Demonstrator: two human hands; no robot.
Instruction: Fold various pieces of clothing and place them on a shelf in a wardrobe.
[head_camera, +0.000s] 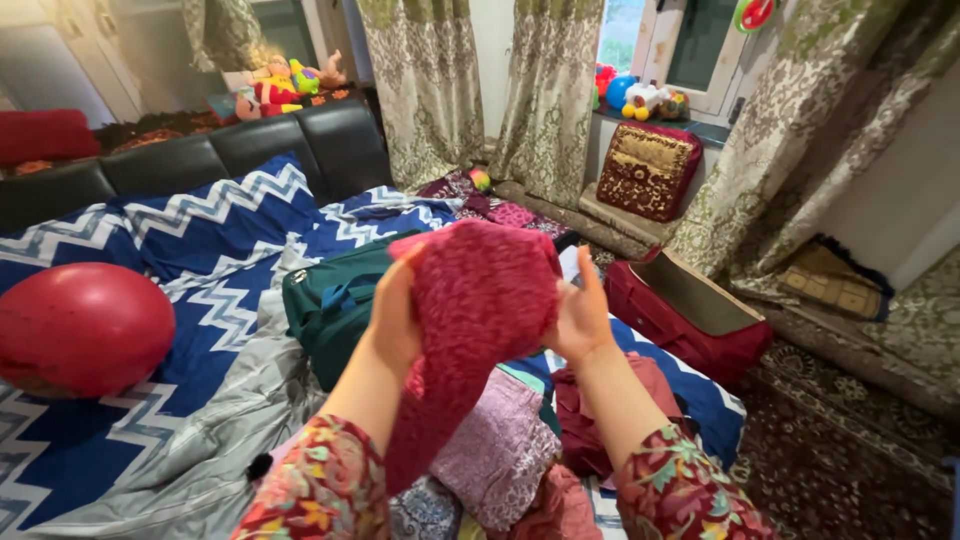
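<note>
- A bedroom: a bed (150, 400) under a blue cover with white zigzags fills the left, a black padded headboard (200, 155) behind it, patterned curtains (480, 90) and a window sill of toys beyond.
- Much is hidden. The raised garment covers the middle of the view, so the far end of the green bag (330, 305) behind it and part of the bed edge cannot be seen.
- The left hand (395, 320) shows only its back and wrist; its fingers are buried in the cloth, closed on it.
- The right hand (580, 320) has its palm against the cloth's right edge, fingers raised; it seems to pinch the fabric, though the grip itself is out of sight.
- The dark pink knitted garment (480, 300) is held up between both hands above the bed. It looks thick and nubbly, bunched at the top, one narrower part hanging down towards the left sleeve.
- Below lies a heap of folded clothes (500, 450), cut off by the lower edge.
- A red ball (80, 325) rests on the bed at left; an open red suitcase (690, 310) stands on the floor at right.
</note>
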